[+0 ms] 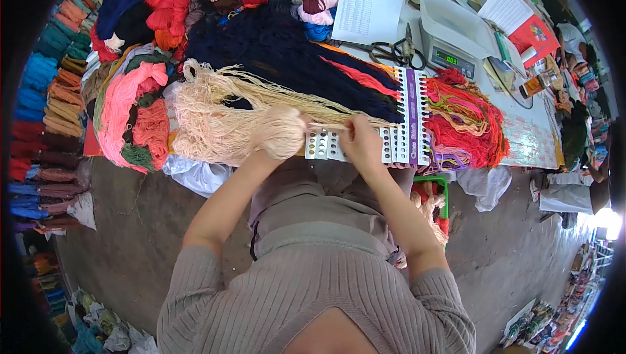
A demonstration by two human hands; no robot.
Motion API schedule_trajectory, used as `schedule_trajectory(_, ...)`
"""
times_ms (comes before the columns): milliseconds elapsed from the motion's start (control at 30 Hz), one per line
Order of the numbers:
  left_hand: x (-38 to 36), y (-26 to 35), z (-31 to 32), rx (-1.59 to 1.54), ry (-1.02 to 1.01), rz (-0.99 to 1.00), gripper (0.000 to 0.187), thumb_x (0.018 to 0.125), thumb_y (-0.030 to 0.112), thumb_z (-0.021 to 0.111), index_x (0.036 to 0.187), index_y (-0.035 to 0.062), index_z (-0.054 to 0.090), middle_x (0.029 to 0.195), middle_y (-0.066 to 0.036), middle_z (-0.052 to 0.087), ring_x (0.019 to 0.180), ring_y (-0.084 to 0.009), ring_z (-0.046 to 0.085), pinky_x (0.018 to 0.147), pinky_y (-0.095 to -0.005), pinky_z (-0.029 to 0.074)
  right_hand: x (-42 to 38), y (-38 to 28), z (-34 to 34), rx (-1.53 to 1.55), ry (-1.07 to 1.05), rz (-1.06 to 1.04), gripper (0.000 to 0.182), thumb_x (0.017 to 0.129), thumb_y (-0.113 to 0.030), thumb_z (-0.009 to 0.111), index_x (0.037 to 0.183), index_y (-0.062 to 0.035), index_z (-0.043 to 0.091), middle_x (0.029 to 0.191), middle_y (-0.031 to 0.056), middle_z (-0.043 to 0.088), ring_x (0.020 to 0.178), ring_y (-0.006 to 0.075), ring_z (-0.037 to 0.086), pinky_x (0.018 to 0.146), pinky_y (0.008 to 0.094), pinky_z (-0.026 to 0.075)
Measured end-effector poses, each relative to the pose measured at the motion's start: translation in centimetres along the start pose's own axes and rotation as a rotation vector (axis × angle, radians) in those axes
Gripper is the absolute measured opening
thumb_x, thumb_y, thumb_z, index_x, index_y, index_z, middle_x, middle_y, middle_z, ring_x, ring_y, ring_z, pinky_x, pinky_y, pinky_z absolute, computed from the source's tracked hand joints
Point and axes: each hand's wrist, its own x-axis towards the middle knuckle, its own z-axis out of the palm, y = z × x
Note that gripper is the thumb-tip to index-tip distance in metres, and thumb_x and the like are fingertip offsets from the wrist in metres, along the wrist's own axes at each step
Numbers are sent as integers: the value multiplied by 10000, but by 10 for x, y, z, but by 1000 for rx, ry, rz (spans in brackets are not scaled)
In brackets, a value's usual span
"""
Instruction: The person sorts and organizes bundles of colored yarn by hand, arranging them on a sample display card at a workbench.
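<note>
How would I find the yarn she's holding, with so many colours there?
Start at the white card with rows of holes at the table's near edge. Just left of it, the left hand is buried in a cream skein. It is the palest, beside pink yarn and navy yarn.

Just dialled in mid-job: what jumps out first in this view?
The big cream-coloured yarn hank at centre, its end bunched around the left hand, while the right hand pinches a strand over the white punched colour-sample card. Behind it lies a dark navy yarn mass; a tangle of red and orange threads spills off the card's right edge, below a white digital scale.
</note>
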Motion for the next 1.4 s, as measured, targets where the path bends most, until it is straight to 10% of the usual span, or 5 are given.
schedule_trajectory(233,-14,-17,-42,165,138,-142,140,809,127,579,920,64,637,730,-97,572,708,-268,556,606,-386,437,2,-17,5,-228,-116,-181,362,694,-292,666,907,-45,508,857,131,532,681,316,590,588,410,478)
schedule_trajectory(333,-20,-2,36,-855,74,-238,260,892,158,475,1086,-1,542,960,-129,580,913,-194,560,755,-309,453,1,-19,3,-216,-104,-168,353,686,-283,664,893,-43,507,835,127,531,680,314,589,591,404,481)
schedule_trajectory(1000,23,0,-20,167,-171,-4,204,790,277,528,842,98,611,746,-149,598,703,-316,582,619,-424,457,4,-20,-7,-94,-179,-12,293,704,-268,639,891,-67,535,826,83,574,719,278,596,615,389,456)
schedule_trajectory(1100,26,-42,-46,-305,-264,-663,194,747,284,563,687,117,642,724,-120,616,693,-293,606,594,-406,483,3,-19,-6,-115,-160,-48,286,706,-262,638,887,-66,535,825,85,573,714,284,595,612,393,460)
schedule_trajectory(1400,65,-160,-186,786,-95,-580,362,864,345,461,880,50,669,942,-197,640,908,-373,602,767,-466,481,1,-16,-6,-132,-155,-98,301,710,-287,657,899,-74,560,845,86,572,706,275,602,603,385,470)
